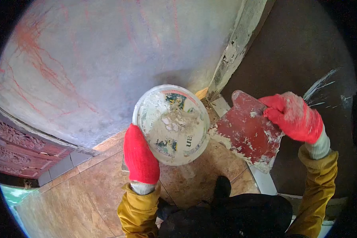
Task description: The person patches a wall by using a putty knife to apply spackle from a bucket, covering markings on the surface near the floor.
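Observation:
A round white plastic lid [152,133], like one off a bucket, is held by my left hand [141,156] at its lower left edge. A small pile of whitish putty [176,122] lies in its middle, with dried smears around it. My left fingers are mostly hidden under the lid. In a red glove dusted with putty, my right hand [295,117] pinches a wide red plastic scraper [244,125] by its upper right edge. Putty coats the scraper's lower left edge [230,146], which is close to the lid's right rim; whether they touch I cannot tell.
A grey wall [107,63] with red scribbles rises ahead. On the right is a dark brown surface [305,51] with a white smear [319,85]; a rough plaster strip [236,49] runs between them. Below lie brown floor tiles [83,198]. Carved reddish panels [20,146] stand at left.

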The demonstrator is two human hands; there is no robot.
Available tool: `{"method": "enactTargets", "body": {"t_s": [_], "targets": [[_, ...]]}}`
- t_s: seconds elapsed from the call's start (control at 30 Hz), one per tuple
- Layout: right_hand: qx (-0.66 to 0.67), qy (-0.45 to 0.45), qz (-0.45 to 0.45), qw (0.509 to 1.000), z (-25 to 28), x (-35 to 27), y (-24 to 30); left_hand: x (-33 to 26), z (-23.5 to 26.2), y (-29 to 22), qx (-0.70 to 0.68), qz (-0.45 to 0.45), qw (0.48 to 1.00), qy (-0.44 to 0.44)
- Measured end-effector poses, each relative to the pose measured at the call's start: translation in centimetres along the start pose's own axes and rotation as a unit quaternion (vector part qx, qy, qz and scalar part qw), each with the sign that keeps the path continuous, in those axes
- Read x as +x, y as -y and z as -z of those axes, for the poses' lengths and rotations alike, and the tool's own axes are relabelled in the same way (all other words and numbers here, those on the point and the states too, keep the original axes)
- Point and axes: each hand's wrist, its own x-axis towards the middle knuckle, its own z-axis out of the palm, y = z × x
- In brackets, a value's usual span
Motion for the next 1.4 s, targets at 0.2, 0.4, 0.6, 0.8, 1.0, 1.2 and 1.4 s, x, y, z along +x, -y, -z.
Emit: {"method": "enactTargets", "body": {"t_s": [0.2,0.4,0.6,0.8,1.0,1.2,1.4], "targets": [[0.242,0.08,-0.039,0.966,-1.4,2.1,-2.6,1.1,-0.6,3.0,0.159,-0.162,0.973,0.033],[0.42,0.126,-0.114,0.892,-5.9,2.3,-5.2,2.5,-1.2,0.9,0.027,0.04,0.997,0.064],[0.576,0.102,-0.051,0.809,-8.2,1.9,-5.8,2.4,-0.9,2.5,0.2,-0.078,0.972,0.095],[0.658,0.069,-0.049,0.748,-10.3,1.0,-6.9,1.8,-2.7,3.6,0.172,-0.06,0.98,0.08],[0.651,-0.051,0.013,0.757,-12.9,-0.2,-6.0,2.1,-3.1,2.0,0.114,0.009,0.985,0.131],[0.802,-0.037,-0.062,0.593,-14.2,-1.1,-5.9,1.9,-3.9,2.1,0.099,-0.045,0.99,0.084],[0.697,-0.109,0.023,0.708,-14.7,-3.3,-8.3,3.3,-5.8,-0.1,-0.394,0.224,0.888,0.073]]}}
